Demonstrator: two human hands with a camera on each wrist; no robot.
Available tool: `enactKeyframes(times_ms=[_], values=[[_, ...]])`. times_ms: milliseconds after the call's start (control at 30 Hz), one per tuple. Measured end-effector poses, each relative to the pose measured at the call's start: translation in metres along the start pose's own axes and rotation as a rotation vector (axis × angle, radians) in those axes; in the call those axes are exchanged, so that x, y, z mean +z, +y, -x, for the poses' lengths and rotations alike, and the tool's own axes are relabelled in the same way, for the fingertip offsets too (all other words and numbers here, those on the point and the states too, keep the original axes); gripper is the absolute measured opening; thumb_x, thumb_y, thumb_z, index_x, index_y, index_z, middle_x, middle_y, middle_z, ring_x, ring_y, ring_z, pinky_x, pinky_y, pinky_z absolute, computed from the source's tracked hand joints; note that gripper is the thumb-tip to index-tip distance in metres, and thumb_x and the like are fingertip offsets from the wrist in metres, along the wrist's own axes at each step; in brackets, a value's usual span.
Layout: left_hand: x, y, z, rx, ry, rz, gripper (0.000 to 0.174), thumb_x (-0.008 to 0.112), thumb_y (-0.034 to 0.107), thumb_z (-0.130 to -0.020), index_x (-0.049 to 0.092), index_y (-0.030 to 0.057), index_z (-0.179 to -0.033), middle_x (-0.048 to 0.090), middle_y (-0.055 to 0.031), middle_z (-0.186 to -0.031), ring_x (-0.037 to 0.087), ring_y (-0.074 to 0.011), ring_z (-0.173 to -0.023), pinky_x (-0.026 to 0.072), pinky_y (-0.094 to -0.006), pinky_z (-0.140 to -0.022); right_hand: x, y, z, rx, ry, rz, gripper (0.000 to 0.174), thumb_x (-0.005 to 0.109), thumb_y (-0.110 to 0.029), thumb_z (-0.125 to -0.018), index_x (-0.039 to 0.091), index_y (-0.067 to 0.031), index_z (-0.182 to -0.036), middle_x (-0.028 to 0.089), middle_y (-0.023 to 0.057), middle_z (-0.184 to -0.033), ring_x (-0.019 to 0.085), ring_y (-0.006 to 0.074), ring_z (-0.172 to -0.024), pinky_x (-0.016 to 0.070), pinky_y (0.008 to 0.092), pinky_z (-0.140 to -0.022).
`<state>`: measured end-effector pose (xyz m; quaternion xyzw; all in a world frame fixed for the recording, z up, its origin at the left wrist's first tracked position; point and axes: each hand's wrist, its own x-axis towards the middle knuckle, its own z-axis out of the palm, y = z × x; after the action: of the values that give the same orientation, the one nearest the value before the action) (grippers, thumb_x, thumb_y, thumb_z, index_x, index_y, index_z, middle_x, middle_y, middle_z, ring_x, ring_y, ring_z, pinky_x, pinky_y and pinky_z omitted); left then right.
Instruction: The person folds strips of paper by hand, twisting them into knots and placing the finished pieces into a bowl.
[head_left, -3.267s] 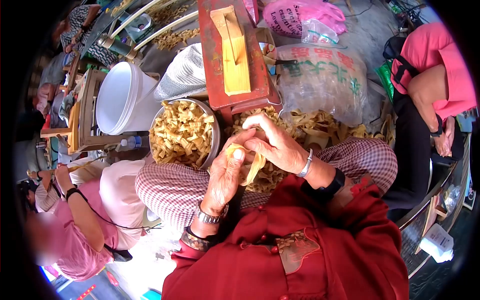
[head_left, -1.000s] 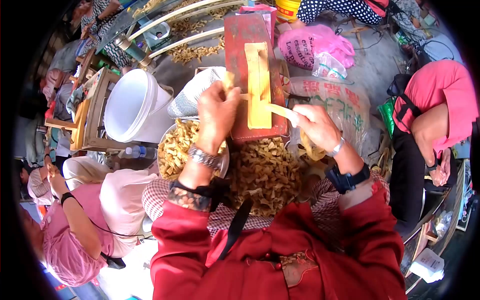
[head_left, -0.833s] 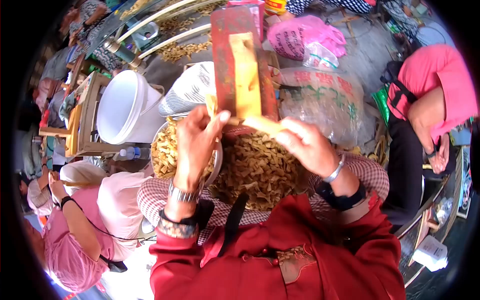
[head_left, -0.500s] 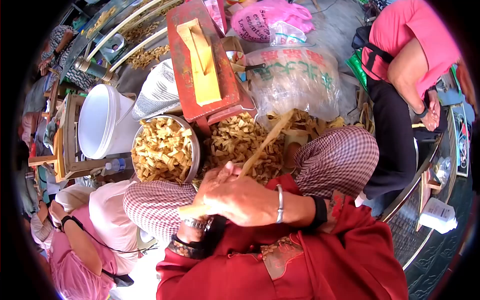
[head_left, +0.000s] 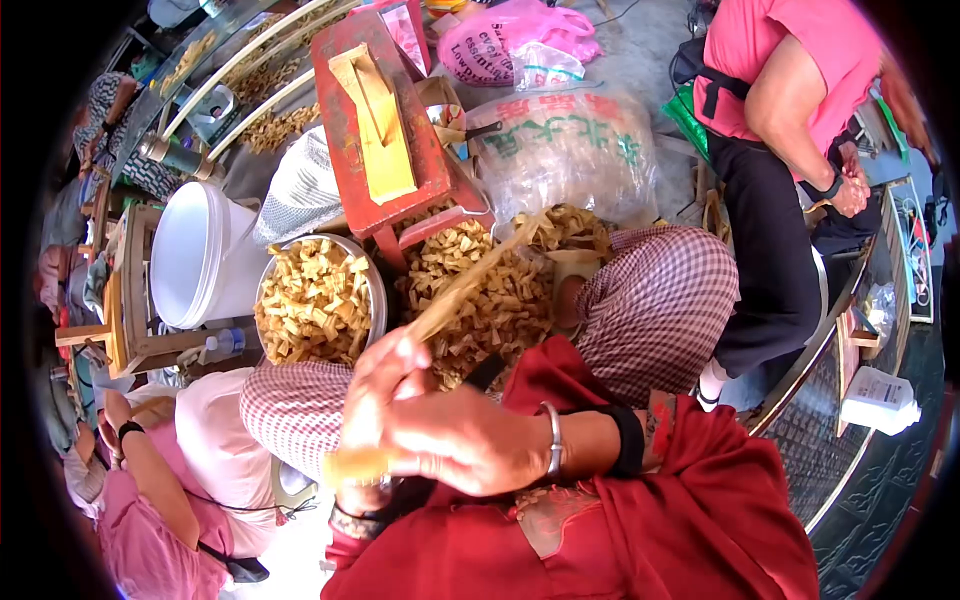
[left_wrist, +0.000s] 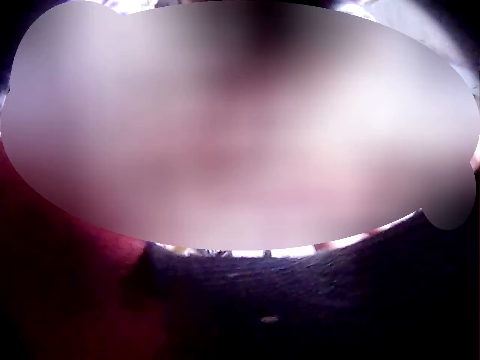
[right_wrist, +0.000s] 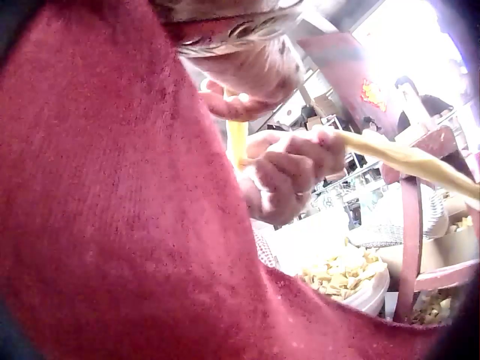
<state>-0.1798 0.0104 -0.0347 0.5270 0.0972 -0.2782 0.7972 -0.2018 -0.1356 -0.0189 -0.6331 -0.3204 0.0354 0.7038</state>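
Observation:
Both hands come together over the lap in the head view, with a long, flat tan strip (head_left: pixel 470 285) running from them toward the pile of pieces. My left hand (head_left: pixel 368 395), partly behind the right, grips the strip near the fingertips. My right hand (head_left: pixel 465 440), with a silver bangle, crosses over it and pinches the strip's lower, pale end (head_left: pixel 357 465), which is blurred. Curled fingers (right_wrist: pixel 289 169) round the strip (right_wrist: pixel 405 157) show in the right wrist view. Short folded tan pieces (head_left: pixel 480 290) lie heaped before the knees. The left wrist view is mostly blurred out.
A grooved yellow wooden block (head_left: pixel 378 125) lies on a red bench (head_left: pixel 345 165). Left of the heap stands a metal bowl (head_left: pixel 378 300) of pieces, beside a white bucket (head_left: pixel 190 255). A clear plastic sack (head_left: pixel 565 165) lies beyond the right knee. People sit at both sides.
About a second ago my hands held a strip across the wooden block on the bench. They have since drawn back to the lap and come together on a long strip. The head view has shifted right.

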Motion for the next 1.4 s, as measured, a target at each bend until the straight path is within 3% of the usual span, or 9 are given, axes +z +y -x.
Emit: enactKeyframes(times_ms=[233,333,400,533,633,733,800,967,1400], values=[[-0.018,-0.002,0.039,0.202,0.075,-0.094,0.016,0.059,0.015,-0.092,0.055,0.0017,-0.101,0.055,0.0024,-0.075,0.048,-0.0032,-0.063,0.0393,-0.0178,-0.053,0.014,0.031,-0.019,0.095,0.42,0.16,0.015,0.053,-0.012,-0.09,0.045,-0.0029,-0.082,0.046,0.0163,-0.075,0.05,0.036,-0.07,0.0412,0.0419,-0.062],[-0.012,-0.002,0.043,0.442,0.259,-0.625,0.011,0.062,0.012,-0.089,0.059,0.0014,-0.087,0.058,-0.0043,-0.083,0.051,-0.0092,-0.067,0.0437,-0.0235,-0.062,0.004,0.037,-0.021,0.322,0.264,0.233,0.019,0.052,-0.021,-0.091,0.048,-0.0039,-0.085,0.054,0.0183,-0.067,0.057,0.0384,-0.064,0.0434,0.0463,-0.057],[-0.007,0.004,0.034,0.913,0.277,-1.235,0.016,0.063,0.013,-0.087,0.055,-0.001,-0.086,0.057,-0.0119,-0.095,0.055,-0.0205,-0.085,0.0452,-0.0295,-0.069,0.001,0.037,-0.019,0.331,0.199,0.299,0.021,0.049,-0.022,-0.09,0.053,-0.0038,-0.08,0.057,0.0182,-0.064,0.058,0.039,-0.062,0.0451,0.0473,-0.057],[0.001,-0.01,0.039,0.903,0.357,-1.318,0.013,0.062,0.013,-0.086,0.055,0.003,-0.087,0.055,-0.0192,-0.108,0.059,-0.0307,-0.084,0.0488,-0.0358,-0.068,-0.012,0.041,-0.013,0.361,-0.047,0.318,0.025,0.048,-0.019,-0.088,0.057,-0.0024,-0.072,0.059,0.0187,-0.068,0.06,0.037,-0.065,0.0463,0.0454,-0.059],[-0.004,-0.011,0.033,0.904,0.204,-1.297,0.014,0.063,0.009,-0.086,0.052,0.0023,-0.092,0.058,-0.0148,-0.099,0.06,-0.0257,-0.075,0.049,-0.0337,-0.062,-0.023,0.054,-0.006,0.032,-0.263,0.511,0.026,0.049,-0.024,-0.091,0.059,-0.003,-0.079,0.062,0.0177,-0.073,0.062,0.0345,-0.07,0.0463,0.0435,-0.059],[-0.016,-0.021,0.032,0.78,0.202,-1.197,0.018,0.068,0.011,-0.082,0.053,0.0039,-0.089,0.059,-0.0124,-0.097,0.061,-0.0241,-0.068,0.0502,-0.0313,-0.061,-0.026,0.042,0.002,0.357,-0.116,0.214,0.027,0.051,-0.028,-0.093,0.056,-0.0022,-0.085,0.058,0.0124,-0.074,0.06,0.0298,-0.068,0.0442,0.0365,-0.058],[-0.009,-0.029,0.033,0.585,0.284,-0.424,0.018,0.068,0.011,-0.085,0.055,0.0031,-0.094,0.059,-0.0027,-0.082,0.06,-0.0122,-0.072,0.0499,-0.0244,-0.065,-0.027,0.033,0.004,0.366,-0.144,0.184,0.025,0.056,-0.028,-0.091,0.052,-0.0037,-0.098,0.061,0.0138,-0.083,0.062,0.0324,-0.073,0.0463,0.0359,-0.061],[-0.007,-0.014,0.034,0.343,0.014,0.037,0.033,0.07,0.016,-0.083,0.057,-0.0004,-0.109,0.064,-0.0057,-0.09,0.061,-0.0127,-0.083,0.05,-0.0236,-0.074,-0.024,0.041,0.011,0.128,-0.044,0.279,0.028,0.052,-0.034,-0.093,0.051,-0.0055,-0.095,0.058,0.0145,-0.079,0.06,0.035,-0.074,0.0453,0.0399,-0.06],[-0.01,-0.019,0.027,0.219,-0.124,0.291,0.043,0.064,-0.002,-0.082,0.052,-0.0026,-0.123,0.063,-0.0119,-0.107,0.064,-0.0196,-0.091,0.0508,-0.0303,-0.083,-0.036,0.043,0.009,0.144,-0.069,0.234,0.026,0.047,-0.027,-0.096,0.05,-0.0012,-0.098,0.058,0.0151,-0.078,0.061,0.0325,-0.071,0.0455,0.0378,-0.061]])
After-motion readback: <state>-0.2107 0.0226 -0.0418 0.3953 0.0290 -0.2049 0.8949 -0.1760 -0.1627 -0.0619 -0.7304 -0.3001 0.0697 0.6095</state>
